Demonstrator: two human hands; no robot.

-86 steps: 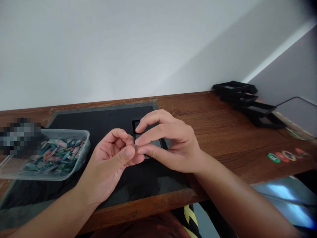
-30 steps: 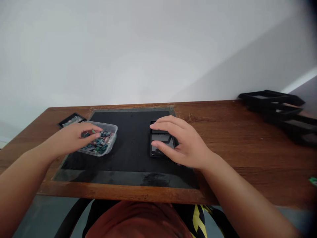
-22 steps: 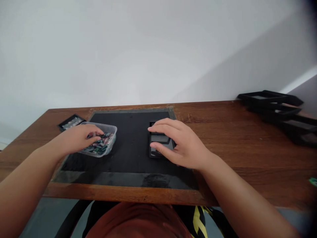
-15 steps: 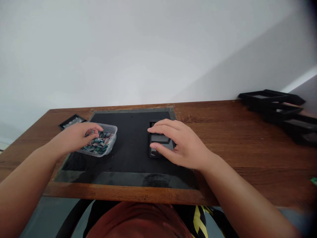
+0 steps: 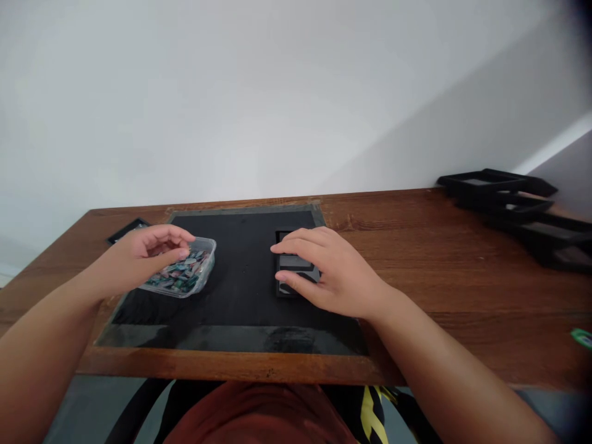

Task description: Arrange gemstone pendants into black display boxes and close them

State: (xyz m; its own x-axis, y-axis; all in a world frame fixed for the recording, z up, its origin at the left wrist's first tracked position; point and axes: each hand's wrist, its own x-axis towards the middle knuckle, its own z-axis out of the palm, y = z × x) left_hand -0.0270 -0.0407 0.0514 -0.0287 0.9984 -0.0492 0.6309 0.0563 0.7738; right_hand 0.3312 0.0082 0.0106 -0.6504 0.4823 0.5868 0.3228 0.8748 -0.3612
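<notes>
Above a clear plastic tub [image 5: 210, 262] on the left, my left hand [image 5: 148, 250] has its fingers curled and thumb drawn in. The fingertips look pinched together; what is between them, if anything, is too small to make out. The tub holds many small shiny green, white and reddish pieces [image 5: 178, 274], partly covered by the hand. My right hand [image 5: 330, 268] lies over a black tray [image 5: 279, 288] with grey compartments, thumb and fingers apart. It hides the tray's right part; whether it presses on the tray I cannot tell.
A black mat [image 5: 240, 277] lies on the wooden table [image 5: 444, 265]. Behind the tub sits another black tray [image 5: 127, 229], partly hidden. Several stacked black trays [image 5: 504, 197] stand at the back right by the wall. A small green object [image 5: 581, 337] is at the right edge.
My left hand has lifted from among the pieces in the tub, its thumb and fingers drawn closer together. My right hand stays over the black tray. The view has shifted slightly.
</notes>
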